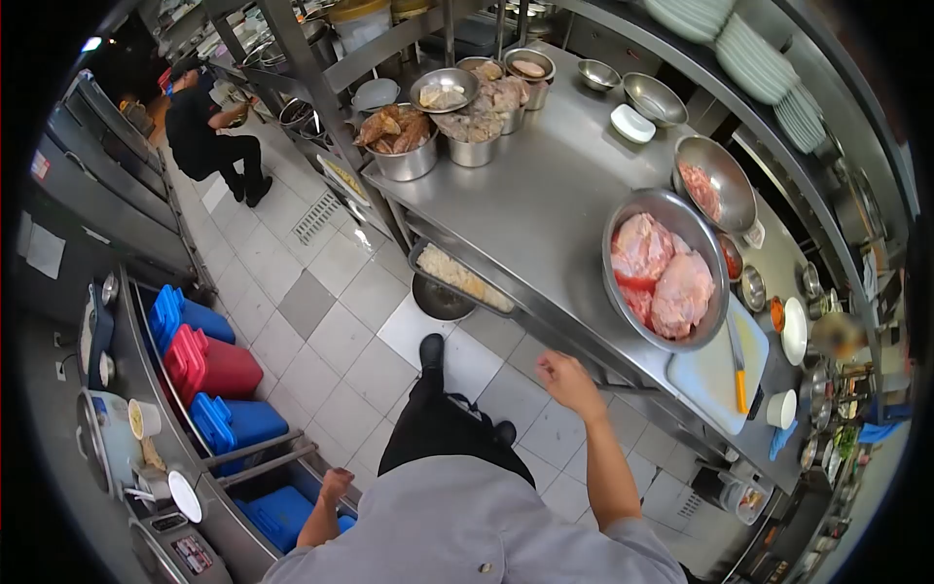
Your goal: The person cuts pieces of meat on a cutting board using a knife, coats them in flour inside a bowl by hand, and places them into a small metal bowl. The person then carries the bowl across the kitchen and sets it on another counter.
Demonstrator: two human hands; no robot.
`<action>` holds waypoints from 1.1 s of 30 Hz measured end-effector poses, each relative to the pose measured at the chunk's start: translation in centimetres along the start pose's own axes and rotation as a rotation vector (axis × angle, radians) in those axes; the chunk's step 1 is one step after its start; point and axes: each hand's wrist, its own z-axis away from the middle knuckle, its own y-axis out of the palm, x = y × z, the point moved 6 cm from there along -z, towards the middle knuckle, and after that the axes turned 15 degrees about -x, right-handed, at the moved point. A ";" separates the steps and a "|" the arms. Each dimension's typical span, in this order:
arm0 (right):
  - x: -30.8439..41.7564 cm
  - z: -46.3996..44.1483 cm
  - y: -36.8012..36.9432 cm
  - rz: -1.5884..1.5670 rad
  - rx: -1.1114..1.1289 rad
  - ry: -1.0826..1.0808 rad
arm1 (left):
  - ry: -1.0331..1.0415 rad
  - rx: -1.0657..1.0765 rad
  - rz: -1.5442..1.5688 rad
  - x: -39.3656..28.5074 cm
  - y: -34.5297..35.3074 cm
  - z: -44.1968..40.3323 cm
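My right hand (569,383) hangs over the tiled floor beside the steel worktable's front edge. Its fingers are loosely curled and nothing shows in them. On the table above it stands a large steel bowl (715,316) of raw meat (684,292), apart from the hand. My left hand (335,485) is low at my other side, near the blue-lidded bin (277,514) under the left counter. It too looks empty, with slightly bent fingers partly seen from above. Right of the bowl, a knife (739,375) with a yellow handle lies on a white cutting board (705,384).
Metal pots of cooked meat (399,131) crowd the table's far end. Under it sit a tray of pale food (467,277) and a dark round pan (443,300). Red bin (209,365) and blue bins line the left. A co-worker (199,127) in black crouches farther along the aisle.
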 end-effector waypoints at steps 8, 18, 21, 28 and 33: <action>10.8 -15.2 11.0 -0.078 0.085 -0.234 | -0.176 -0.033 0.324 -9.4 -1.7 -13.8; 19.4 -35.5 10.5 -0.069 -0.136 -0.221 | -0.215 -0.334 0.637 -11.9 -16.9 -22.6; 20.2 -41.2 8.0 -0.090 -0.270 -0.293 | -0.308 -0.379 0.690 -7.8 -16.3 -21.2; 18.4 -59.1 2.8 0.146 -0.568 -0.463 | -0.180 -0.280 0.519 -6.2 -11.2 -11.6; 13.7 -73.3 4.9 0.448 -0.470 -0.645 | -0.314 -0.266 0.385 -9.1 -9.4 -7.7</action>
